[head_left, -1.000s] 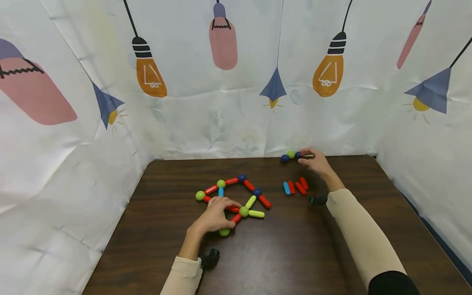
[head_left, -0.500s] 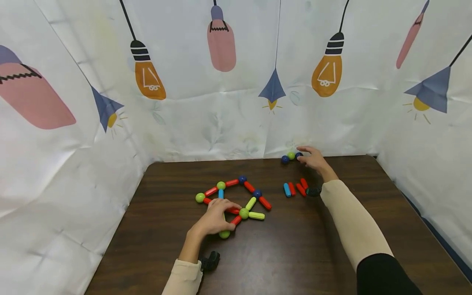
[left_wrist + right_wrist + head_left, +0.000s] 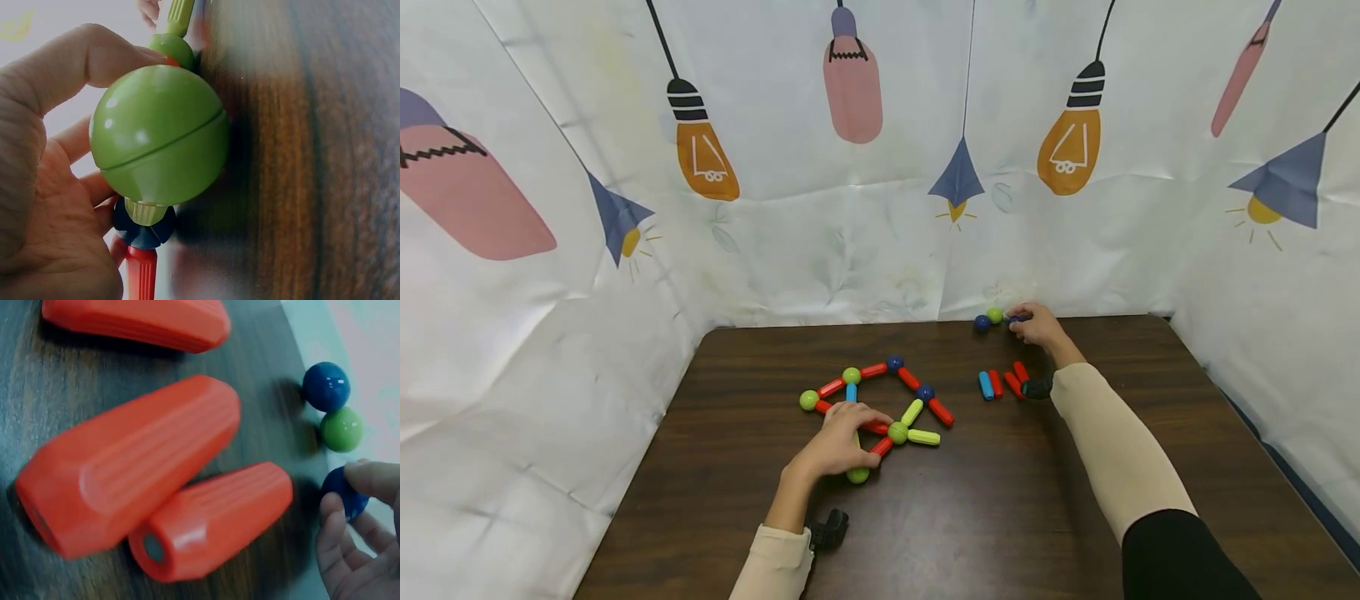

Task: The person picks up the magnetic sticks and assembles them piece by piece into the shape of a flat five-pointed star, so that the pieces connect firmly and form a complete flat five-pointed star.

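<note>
Blue ball [image 3: 350, 499] is what I have in my right hand [image 3: 1036, 325]: thumb and fingertips pinch it, drawn in to just the ball's own width. I hold it by the far edge of the worktop [image 3: 992, 525]; whether it touches the surface, I cannot tell. Across a small gap from it is a loose green ball [image 3: 342, 429], with another blue one [image 3: 326, 386] right next to that.

My left hand [image 3: 835, 439] is bent over the frame of rods and balls [image 3: 873, 370], which lies flat, left of the loose pieces. Its thumb and fingers are curved round the near part, well parted, with the thumb against a red rod [image 3: 882, 447]; what lies under my palm is hidden. Close by that thumb is the near green ball [image 3: 159, 134]. Just right of my fingers, the hub ball [image 3: 898, 432] bears two lime rods [image 3: 924, 437], one of them pointing at a blue corner ball [image 3: 925, 392].

Between the frame and my right sleeve [image 3: 1112, 442] lie a light-blue rod [image 3: 986, 386] and several loose red rods [image 3: 996, 383]. Behind the worktop hangs a white cloth [image 3: 880, 250] printed with lamps.
</note>
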Available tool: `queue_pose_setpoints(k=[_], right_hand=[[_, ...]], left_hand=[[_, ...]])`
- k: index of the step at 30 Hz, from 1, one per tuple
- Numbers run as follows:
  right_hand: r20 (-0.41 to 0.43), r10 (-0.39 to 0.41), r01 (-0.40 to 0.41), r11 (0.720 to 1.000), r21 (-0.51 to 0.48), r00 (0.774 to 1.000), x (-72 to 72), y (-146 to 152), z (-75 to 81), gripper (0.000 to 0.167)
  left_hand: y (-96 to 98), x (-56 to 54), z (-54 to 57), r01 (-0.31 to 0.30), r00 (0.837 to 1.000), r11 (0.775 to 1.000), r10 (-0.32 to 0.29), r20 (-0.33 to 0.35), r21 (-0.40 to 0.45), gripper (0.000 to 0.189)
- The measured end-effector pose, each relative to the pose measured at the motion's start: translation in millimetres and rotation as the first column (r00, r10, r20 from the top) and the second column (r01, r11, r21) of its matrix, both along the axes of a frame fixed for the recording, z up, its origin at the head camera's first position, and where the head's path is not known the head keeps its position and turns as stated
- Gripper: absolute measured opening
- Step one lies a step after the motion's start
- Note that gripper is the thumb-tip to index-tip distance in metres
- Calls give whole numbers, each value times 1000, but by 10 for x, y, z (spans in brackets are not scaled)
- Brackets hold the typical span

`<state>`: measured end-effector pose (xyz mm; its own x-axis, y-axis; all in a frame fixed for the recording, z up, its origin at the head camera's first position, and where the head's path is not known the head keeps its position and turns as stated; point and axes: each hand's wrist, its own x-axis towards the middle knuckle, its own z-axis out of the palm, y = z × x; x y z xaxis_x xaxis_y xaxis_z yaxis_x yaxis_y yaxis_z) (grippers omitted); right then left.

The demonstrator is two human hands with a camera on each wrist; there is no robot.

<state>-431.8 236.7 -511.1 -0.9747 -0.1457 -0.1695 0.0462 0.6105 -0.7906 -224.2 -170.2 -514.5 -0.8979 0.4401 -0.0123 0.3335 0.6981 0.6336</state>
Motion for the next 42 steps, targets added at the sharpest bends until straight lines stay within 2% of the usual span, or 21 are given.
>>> queue_pose_setpoints(k=[4, 7, 10, 15, 20, 23, 26, 32, 42], right_hand=[[-18, -33, 33, 999, -17, 999, 58, 77, 31, 36], [-56, -34, 32, 999, -44, 998, 168, 105, 134, 39], [-115, 15, -22, 998, -58, 993, 342, 82, 262, 41], [-228, 120, -138, 988, -67, 966, 772, -61, 371, 39], [-268, 199, -245, 958, -150, 943, 1216, -289, 240, 36], [-224, 239, -280, 945, -170, 945, 1438, -450, 98, 38], [-168, 265, -294, 938, -183, 949, 1597, -588, -53, 39], [-96, 276, -290, 934, -207, 956, 1778, -776, -239, 36], [-57, 252, -258, 947, -189, 966, 1868, -874, -250, 31]], left_hand=[[6, 6, -9, 1, 1000, 1000, -1, 3, 3, 53], [3, 0, -17, 5, 1000, 1000, -5, 0, -5, 53], [-10, -6, -13, 4, 1000, 1000, -4, 0, -11, 53], [-36, -4, 5, -9, 1000, 1000, 9, 8, -9, 52], [-38, 1, 4, -11, 1000, 1000, 11, 18, -5, 52], [-34, 1, 7, -12, 1000, 1000, 12, 19, -2, 52], [-24, -8, 12, -16, 1000, 1000, 16, 14, 1, 52], [0, -33, 11, -3, 1000, 1000, 3, 5, -1, 51], [10, -28, 13, -5, 1000, 1000, 5, 17, -8, 52]])
